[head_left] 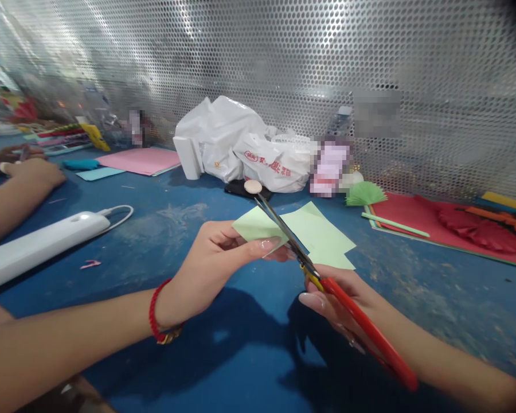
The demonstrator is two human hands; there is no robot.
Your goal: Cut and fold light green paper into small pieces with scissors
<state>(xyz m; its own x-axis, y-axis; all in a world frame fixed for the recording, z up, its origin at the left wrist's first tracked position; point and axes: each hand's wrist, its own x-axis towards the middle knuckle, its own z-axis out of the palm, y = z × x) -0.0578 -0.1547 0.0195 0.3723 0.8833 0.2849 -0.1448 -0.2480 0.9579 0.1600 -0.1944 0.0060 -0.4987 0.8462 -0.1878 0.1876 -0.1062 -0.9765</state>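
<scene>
Head view: a shiny perforated metal wall rises beyond the scissors, and a scuffed blue tabletop spreads beneath them. The person's bare forearms reach in from either side. The left hand, left of the scissors, is held thumb above and fingers below, pinching light green paper. The right hand is curled around the scissors near their pivot; how its fingers sit in the loops cannot be told. Crinkled white plastic bags with red print stand beyond the scissors; a smooth, oblong white device lies well to the left, red sheets to the right. The scissors have red handles and slender metal blades, slightly parted at the tips. The paper lies at the left fingertips, against the blades; an angular green piece shows just right of the blades, any join being hidden. Smallest are a pleated green fan, beyond and right of the scissors, a red cord bracelet, left of them, and a pale round disc just past the tips.
</scene>
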